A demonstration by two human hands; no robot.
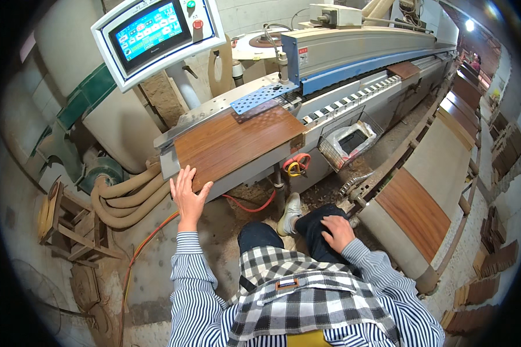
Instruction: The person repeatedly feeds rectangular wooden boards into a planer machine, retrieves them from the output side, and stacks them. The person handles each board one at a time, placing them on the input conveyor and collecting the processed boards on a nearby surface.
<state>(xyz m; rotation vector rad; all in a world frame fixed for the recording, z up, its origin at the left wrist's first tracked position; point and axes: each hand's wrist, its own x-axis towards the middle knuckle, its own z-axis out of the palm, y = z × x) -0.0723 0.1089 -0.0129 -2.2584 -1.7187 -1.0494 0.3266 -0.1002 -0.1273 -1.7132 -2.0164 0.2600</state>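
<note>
My left hand, fingers spread, rests at the near-left corner of a wood-grain board lying on the infeed table of a long edge-banding machine. A blue perforated plate overlaps the board's far side, beside the machine's guide. My right hand lies on my dark-trousered leg, fingers loosely spread, with no object visible in it. A control screen on a post stands above at the left.
A conveyor runs along my right, carrying boards. Board stacks line the far right. Hoses, a wooden stool and a red cable are low leftward. A wire basket hangs on the machine. A person is far back.
</note>
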